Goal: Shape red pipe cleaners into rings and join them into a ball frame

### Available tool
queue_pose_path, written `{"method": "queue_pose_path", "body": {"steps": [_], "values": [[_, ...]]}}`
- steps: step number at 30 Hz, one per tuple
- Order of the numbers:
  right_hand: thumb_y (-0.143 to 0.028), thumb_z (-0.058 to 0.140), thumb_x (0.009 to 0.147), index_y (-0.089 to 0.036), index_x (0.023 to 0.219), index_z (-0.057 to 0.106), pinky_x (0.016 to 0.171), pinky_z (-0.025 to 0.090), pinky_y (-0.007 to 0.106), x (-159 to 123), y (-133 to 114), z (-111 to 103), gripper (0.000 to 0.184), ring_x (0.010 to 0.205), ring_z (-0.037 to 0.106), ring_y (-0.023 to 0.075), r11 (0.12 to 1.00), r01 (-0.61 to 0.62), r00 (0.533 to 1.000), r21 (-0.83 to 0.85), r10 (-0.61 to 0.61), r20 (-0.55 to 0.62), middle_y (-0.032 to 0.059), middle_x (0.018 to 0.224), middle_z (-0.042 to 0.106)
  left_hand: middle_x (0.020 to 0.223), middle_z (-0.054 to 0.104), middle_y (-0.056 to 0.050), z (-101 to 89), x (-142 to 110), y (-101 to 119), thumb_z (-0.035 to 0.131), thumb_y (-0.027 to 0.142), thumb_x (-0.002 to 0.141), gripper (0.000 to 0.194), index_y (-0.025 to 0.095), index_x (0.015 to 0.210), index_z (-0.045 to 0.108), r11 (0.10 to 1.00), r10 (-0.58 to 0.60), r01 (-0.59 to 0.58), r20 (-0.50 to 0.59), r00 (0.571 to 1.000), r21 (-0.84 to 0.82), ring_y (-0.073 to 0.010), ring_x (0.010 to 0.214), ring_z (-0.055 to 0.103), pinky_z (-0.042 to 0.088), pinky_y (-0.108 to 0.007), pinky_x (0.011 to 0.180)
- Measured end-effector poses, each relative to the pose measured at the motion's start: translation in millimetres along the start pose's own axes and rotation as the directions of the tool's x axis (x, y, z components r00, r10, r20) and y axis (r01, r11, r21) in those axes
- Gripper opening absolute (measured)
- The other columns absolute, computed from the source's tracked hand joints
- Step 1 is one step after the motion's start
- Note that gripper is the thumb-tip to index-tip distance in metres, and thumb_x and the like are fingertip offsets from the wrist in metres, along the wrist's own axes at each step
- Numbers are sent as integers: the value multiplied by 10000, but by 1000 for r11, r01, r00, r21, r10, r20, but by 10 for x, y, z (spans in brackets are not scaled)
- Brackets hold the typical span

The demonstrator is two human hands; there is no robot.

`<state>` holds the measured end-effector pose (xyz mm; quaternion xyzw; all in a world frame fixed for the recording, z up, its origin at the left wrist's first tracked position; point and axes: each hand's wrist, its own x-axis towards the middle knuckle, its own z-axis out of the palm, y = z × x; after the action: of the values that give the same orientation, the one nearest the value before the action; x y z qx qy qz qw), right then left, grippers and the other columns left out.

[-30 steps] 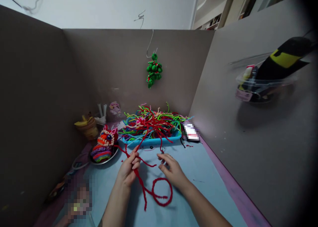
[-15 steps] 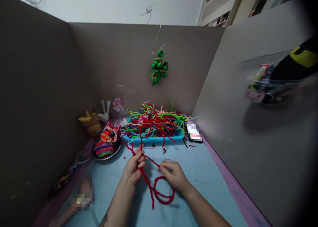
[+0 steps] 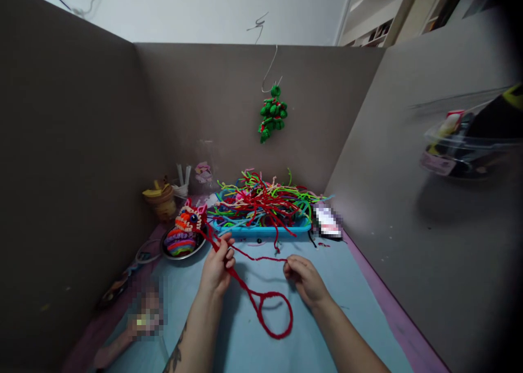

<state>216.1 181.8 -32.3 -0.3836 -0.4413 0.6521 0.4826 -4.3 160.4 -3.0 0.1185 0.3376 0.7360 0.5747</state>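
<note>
My left hand point(image 3: 220, 264) is closed around several red pipe cleaners point(image 3: 241, 279), held above the blue tabletop. From its lower side they run down into a round loop point(image 3: 291, 314) with a twisted stem. Their other ends stick out past my fingers at the upper left, near a striped, multicoloured figure point(image 3: 182, 241) that sits in a metal bowl point(image 3: 184, 256). My right hand point(image 3: 304, 277) pinches the tip of one red strand point(image 3: 265, 258), which stretches across from my left hand with a slight sag.
Behind my hands a blue tray point(image 3: 261, 232) overflows with coloured pipe cleaners. A phone point(image 3: 328, 222) lies to its right. At the left stands a pot point(image 3: 160, 203). A green ornament point(image 3: 273, 114) hangs on the back panel, and a clear holder point(image 3: 457, 155) on the right panel.
My right hand has moved to the right, drawing out the strand it pinches. The loop has swung lower and right. The whole view has shifted slightly.
</note>
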Motion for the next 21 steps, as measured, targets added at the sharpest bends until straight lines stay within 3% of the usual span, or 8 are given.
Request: {"method": "queue_pose_path", "body": {"steps": [5,8,13,17,21], "values": [[-349,667,655,-167,523,586,520,355,257,15,5,-7,239,529,457,132,1000,10,999,15,-9,-40,3,534,518,746,578,-2,-19,-14,1,820,275,626,334,124,877,658,996,59,-60,15,998,60,4,435,329,249,-99,340],[-330,626,669,-178,520,584,538,356,274,16,10,-12,217,545,451,147,993,81,991,-88,-89,-97,7,538,513,650,538,37,2,-19,11,834,275,600,325,115,807,639,994,91,-90,-25,995,59,12,403,278,216,-107,336],[-278,558,745,-192,535,568,586,360,282,-17,39,-25,227,599,457,164,880,234,941,-414,-312,-132,1,570,499,686,585,38,66,-56,-2,820,191,603,323,148,656,504,986,148,-156,-125,981,-53,18,380,277,206,-119,336],[-287,544,802,-194,558,549,597,354,279,-56,48,-3,261,609,456,158,802,320,899,-505,-424,-105,-8,594,477,725,615,39,88,-84,-27,791,133,628,382,172,621,411,977,144,-165,-152,978,-132,9,383,311,219,-121,336],[-306,540,825,-197,554,540,601,353,281,-93,34,51,292,605,454,156,762,361,864,-538,-491,-115,-10,586,469,718,605,50,93,-93,-16,757,103,671,355,177,633,411,972,155,-177,-143,978,-157,5,383,319,223,-116,336]]}}
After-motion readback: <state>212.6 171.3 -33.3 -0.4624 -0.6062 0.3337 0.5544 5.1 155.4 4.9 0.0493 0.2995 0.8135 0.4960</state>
